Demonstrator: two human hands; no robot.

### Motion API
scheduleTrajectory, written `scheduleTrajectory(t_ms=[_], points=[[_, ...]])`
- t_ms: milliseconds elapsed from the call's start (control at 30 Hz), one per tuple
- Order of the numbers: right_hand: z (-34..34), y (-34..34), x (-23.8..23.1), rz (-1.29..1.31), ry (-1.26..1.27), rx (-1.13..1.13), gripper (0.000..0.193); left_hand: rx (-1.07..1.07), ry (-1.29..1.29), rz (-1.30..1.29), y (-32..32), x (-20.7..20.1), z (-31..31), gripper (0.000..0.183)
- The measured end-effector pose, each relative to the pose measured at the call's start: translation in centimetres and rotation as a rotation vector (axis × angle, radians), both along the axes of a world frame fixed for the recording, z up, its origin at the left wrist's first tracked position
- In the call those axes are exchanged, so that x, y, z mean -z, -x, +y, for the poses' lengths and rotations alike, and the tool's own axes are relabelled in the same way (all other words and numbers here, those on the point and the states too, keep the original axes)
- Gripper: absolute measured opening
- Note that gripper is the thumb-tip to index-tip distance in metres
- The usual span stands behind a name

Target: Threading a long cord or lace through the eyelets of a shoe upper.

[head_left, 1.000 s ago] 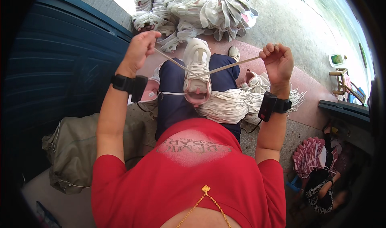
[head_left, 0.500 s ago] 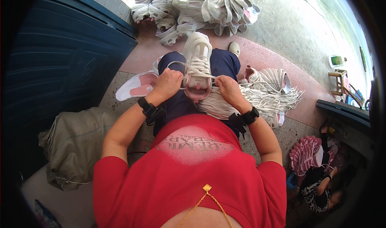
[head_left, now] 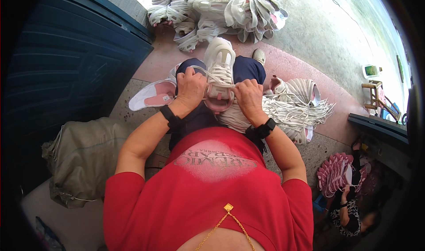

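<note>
A cream sneaker [head_left: 220, 54] rests between my thighs with its toe pointing away from me and its pink-lined opening toward me. Its white shoelace [head_left: 202, 69] rises in a loop on the left and crosses low over the tongue. On the left of the shoe, my left hand [head_left: 190, 91] is closed on one part of the lace. My right hand [head_left: 249, 98] pinches the lace at the opposite side, close by the collar. The fingertips of both hands partly hide the lace ends.
A thick bundle of white laces [head_left: 301, 111] and shoe uppers lies to my right. At left is a white-and-pink shoe piece [head_left: 150, 96]; a heap of uppers [head_left: 212, 7] is ahead. A sack [head_left: 88, 156] sits near the blue door [head_left: 75, 52]. Another person [head_left: 349, 211] handles pink uppers at lower right.
My hands have come closer together toward the shoe, the left one moving rightward and up. The lace loop on the left is smaller. The other person's arm has shifted.
</note>
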State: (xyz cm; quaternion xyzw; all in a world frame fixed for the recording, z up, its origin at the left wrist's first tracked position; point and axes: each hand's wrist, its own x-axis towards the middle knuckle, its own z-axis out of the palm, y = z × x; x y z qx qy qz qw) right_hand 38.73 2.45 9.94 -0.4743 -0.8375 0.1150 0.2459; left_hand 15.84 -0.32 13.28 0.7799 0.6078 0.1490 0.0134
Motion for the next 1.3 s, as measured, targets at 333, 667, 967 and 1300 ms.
scheduleTrajectory(t_ms=[333, 667, 967, 1300], points=[[0.2, -1.1, 0.4, -0.118, 0.033, -0.087, 0.013, -0.141, 0.193, -0.108, 0.9, 1.8, -1.7, 0.008], [1.2, -0.9, -1.5, -0.113, -0.064, -0.388, 0.006, 0.361, -0.022, 0.099, 1.8, -0.5, -0.4, 0.016], [8.4, 4.1, -8.8, 0.413, 0.152, -0.178, 0.015, -0.174, 0.492, -1.118, 0.4, -4.9, 7.5, 0.019], [4.3, -3.6, 0.0, -0.128, 0.439, -0.314, 0.011, -0.821, 0.353, -0.074, 35.7, 10.7, -13.7, 0.046]])
